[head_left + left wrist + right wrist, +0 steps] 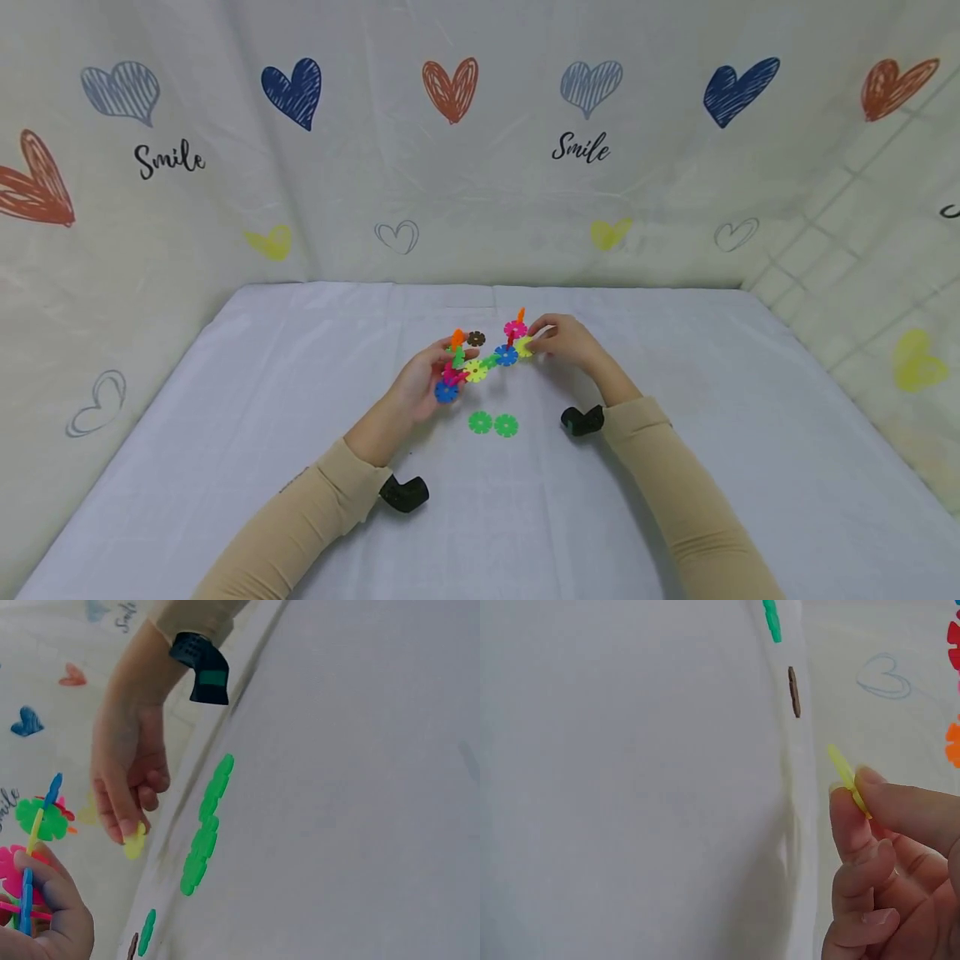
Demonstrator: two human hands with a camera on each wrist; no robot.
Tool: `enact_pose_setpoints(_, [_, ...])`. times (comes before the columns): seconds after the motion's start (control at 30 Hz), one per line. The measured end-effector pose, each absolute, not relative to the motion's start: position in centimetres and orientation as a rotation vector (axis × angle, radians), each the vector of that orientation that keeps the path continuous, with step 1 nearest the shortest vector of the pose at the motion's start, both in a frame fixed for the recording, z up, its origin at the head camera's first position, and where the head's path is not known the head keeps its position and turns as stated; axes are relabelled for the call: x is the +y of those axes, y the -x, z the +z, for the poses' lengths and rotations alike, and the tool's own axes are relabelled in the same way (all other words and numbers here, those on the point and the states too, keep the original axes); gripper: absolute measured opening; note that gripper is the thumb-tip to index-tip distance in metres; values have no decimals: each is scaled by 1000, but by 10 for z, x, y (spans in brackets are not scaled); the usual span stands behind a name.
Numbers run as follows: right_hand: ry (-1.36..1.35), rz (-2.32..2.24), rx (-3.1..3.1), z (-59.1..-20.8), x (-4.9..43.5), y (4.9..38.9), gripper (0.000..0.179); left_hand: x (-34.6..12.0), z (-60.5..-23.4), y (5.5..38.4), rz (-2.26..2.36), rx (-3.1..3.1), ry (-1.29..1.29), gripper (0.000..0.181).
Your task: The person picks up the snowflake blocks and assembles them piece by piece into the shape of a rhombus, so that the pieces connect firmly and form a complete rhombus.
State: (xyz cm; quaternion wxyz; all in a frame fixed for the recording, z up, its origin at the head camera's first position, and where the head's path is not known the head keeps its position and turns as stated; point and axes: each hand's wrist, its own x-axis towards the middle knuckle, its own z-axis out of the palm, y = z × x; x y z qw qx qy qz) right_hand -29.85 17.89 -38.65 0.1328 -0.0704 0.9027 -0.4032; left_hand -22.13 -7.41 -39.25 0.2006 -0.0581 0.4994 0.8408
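Observation:
My left hand (414,385) grips a chain of slotted, flower-shaped plastic discs (506,356), pushed into one another at angles. Blue, pink, green, yellow, red and orange pieces show in it, held up above the table. In the left wrist view, the left thumb and fingers (56,900) close around pink and blue discs at one end. Off the chain's far end, my right hand (568,342) pinches a single yellow disc (844,771) between thumb and index finger. The left wrist view shows this yellow disc apart from the chain; its lower edge is hidden by the fingertips.
Two green discs (492,424) lie side by side on the white-covered table (480,533), nearer than the hands. Beyond the left hand lies a brown disc (476,338), with another green disc (147,932) near it. A heart-printed cloth (495,183) hangs behind.

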Motion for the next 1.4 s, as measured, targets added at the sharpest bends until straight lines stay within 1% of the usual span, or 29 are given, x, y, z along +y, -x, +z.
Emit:
enact_pose_setpoints(0.3, [106,-1330,2695,-375,197,295,35,-72,-392,221,2358,1383,231,55])
enact_pose_setpoints(0.63, [21,-1570,2657,-358,208,289,36,-72,-392,221,2358,1359,207,49])
enact_pose_setpoints(0.8, [53,-1657,2651,-352,207,284,36,-71,-394,221,2352,1358,179,49])
enact_pose_setpoints(1.07, [116,-1811,2596,-343,189,275,37,-69,-393,221,2342,1385,151,48])
enact_pose_setpoints(1.4, [290,-1718,2609,-338,148,264,28,-67,-397,221,2328,1406,139,52])
